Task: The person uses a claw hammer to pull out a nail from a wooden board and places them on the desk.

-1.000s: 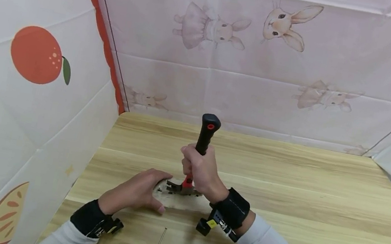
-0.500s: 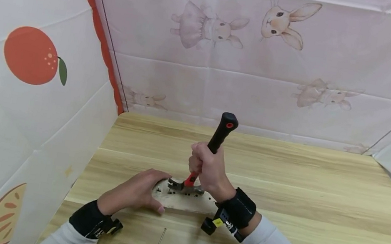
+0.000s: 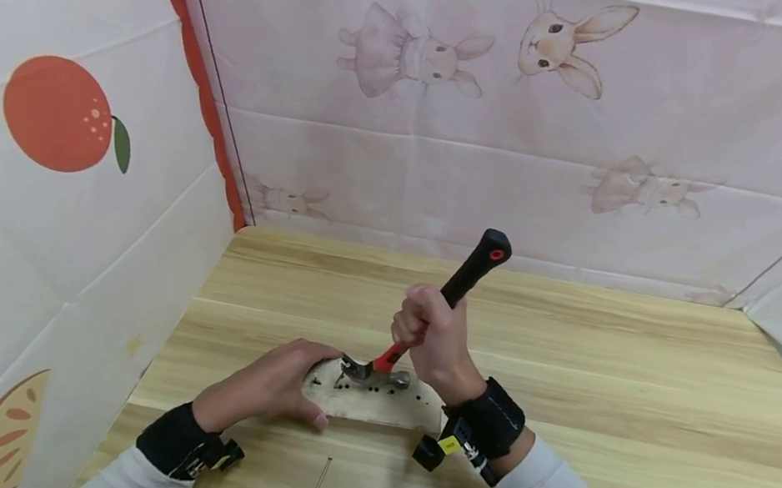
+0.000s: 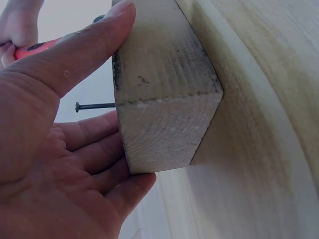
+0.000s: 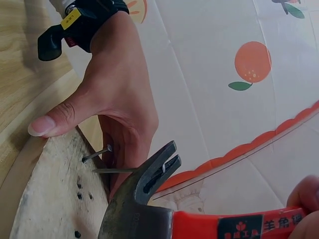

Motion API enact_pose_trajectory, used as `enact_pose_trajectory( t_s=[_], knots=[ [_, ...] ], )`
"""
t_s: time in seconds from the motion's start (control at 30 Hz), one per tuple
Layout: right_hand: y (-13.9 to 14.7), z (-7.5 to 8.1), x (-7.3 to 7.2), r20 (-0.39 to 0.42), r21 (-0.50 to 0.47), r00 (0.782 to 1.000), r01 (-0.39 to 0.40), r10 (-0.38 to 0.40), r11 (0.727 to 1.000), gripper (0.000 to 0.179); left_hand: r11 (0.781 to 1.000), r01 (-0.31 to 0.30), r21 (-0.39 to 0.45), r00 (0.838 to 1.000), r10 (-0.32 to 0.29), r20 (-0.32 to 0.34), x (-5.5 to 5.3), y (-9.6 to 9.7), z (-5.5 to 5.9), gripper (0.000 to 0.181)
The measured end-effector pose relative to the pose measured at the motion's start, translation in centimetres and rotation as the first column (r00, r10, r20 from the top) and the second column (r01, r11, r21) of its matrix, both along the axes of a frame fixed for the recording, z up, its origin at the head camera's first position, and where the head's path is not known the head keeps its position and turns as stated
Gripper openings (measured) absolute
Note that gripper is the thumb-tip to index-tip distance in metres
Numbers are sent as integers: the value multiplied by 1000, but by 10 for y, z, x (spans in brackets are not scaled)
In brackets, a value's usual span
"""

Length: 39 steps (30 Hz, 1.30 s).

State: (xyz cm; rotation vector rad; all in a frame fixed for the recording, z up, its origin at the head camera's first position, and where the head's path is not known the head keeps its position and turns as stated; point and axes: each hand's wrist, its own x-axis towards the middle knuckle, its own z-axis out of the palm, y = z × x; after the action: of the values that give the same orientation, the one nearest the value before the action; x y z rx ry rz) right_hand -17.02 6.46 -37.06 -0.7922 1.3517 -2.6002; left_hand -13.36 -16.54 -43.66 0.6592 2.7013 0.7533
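Observation:
My right hand (image 3: 436, 337) grips a claw hammer (image 3: 476, 267) by its red and black handle, which leans to the right. Its head lies on top of a wooden block (image 3: 377, 412) pitted with several dark holes. In the right wrist view the claw is hooked on a long nail (image 5: 114, 171) that sticks out of the wood, the nail's head showing in the claw's slot. Beside it, a shorter nail (image 5: 97, 153) also stands out of the block. My left hand (image 3: 270, 382) holds the block's left end, thumb on the near side, fingers on the far side.
A loose nail (image 3: 321, 478) lies on the wood-grain table (image 3: 626, 397), nearer than the block. Printed cloth walls, a pink one with rabbits (image 3: 416, 180) and a white one with fruit (image 3: 20, 239), enclose the back and left. Another pale sheet stands at right.
The hammer handle has swung from near upright to a rightward lean, my right hand moving right with it. More of the block's top now shows. My left hand and the loose nail stay put.

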Motion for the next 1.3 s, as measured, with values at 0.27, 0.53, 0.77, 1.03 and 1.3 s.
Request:
enact_pose_trajectory(
  t_s=[0.27,0.53,0.77,1.03,1.3],
  knots=[
    [12,-1,-2,8,-75,1000,-20,20,997,37,1000,0,18,1000,0,-12,1,0,1,94],
    [21,-2,-3,13,-131,998,-60,63,990,37,1000,-1,22,1000,2,-21,0,1,0,93],
    [29,-8,-1,32,-159,997,-69,75,985,40,1000,17,6,1000,-17,-21,3,1,0,96],
    [36,4,13,-37,-165,995,-95,90,982,38,996,-19,92,994,29,-102,14,6,13,100],
    [41,18,31,-119,-143,990,-98,81,985,37,959,73,275,964,3,-265,25,19,30,65]
  ],
)
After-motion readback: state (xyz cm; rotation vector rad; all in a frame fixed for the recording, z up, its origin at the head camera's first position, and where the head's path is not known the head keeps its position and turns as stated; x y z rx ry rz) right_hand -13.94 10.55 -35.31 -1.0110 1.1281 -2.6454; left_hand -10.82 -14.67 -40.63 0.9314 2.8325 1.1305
